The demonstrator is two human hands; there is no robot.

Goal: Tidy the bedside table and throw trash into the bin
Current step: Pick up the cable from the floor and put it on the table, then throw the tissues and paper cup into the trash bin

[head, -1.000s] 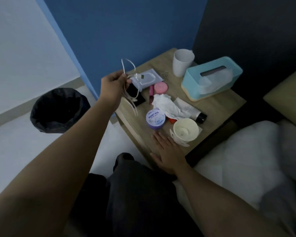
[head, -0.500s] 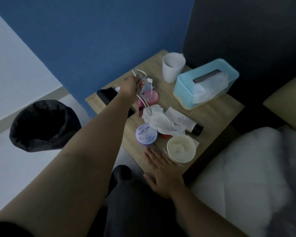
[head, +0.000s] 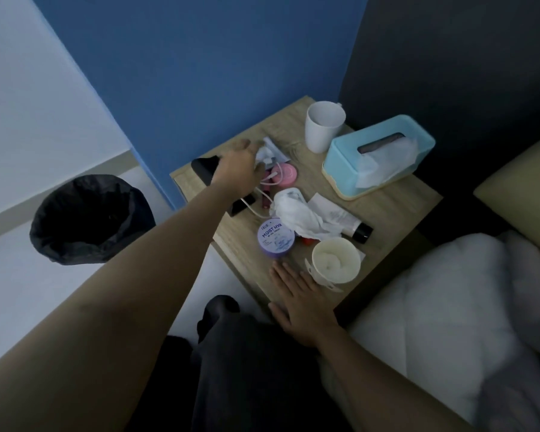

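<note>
Wooden bedside worktop (head: 387, 207) stood in a corner between a blue wall and a bed (head: 418, 291) to its right. Nearest the camera, the right grip (head: 303, 307) lay flat on the front edge, fingers straight, holding nothing. Just beyond its fingertips stood a paper cup (head: 335, 260) with white contents and, to the left, a purple jar (head: 276, 238). Behind these a crumpled tissue (head: 296, 210) lay partly over a white tube with a black cap (head: 340, 219). Further back, a white cable (head: 275, 179) looped across a pink round lid (head: 286, 173) and ran beside a black phone (head: 242, 202). The left grip (head: 237, 171) hovered over the cable, fingers reaching toward a clear packet (head: 275, 151). It was blurred, so whether it pinched the cable could not be told. At the rear stood a pale blue tissue box (head: 378, 157) and a white cup (head: 323, 126). The black-lined bin (head: 60, 244) sat on the floor, left of the worktop and apart from it.
</note>
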